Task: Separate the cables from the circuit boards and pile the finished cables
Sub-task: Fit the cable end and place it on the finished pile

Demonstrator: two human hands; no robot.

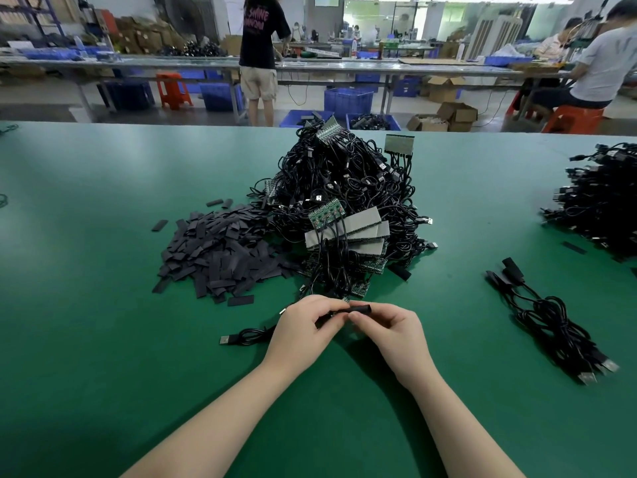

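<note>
A big heap of black cables (344,188) joined to green circuit boards (325,212) rises in the middle of the green table (103,188). Just in front of it my left hand (306,327) grips one black cable (248,337), whose USB plug lies to the left on the table. My right hand (389,327) pinches a short black sleeve (360,309) at that cable's end, and the two hands touch. A small bundle of separated cables (548,319) lies on the right.
A pile of flat black sleeve pieces (220,253) lies left of the heap. Another large cable pile (599,201) sits at the right edge. Beyond the table are other benches, blue crates (348,101), orange stools and several people.
</note>
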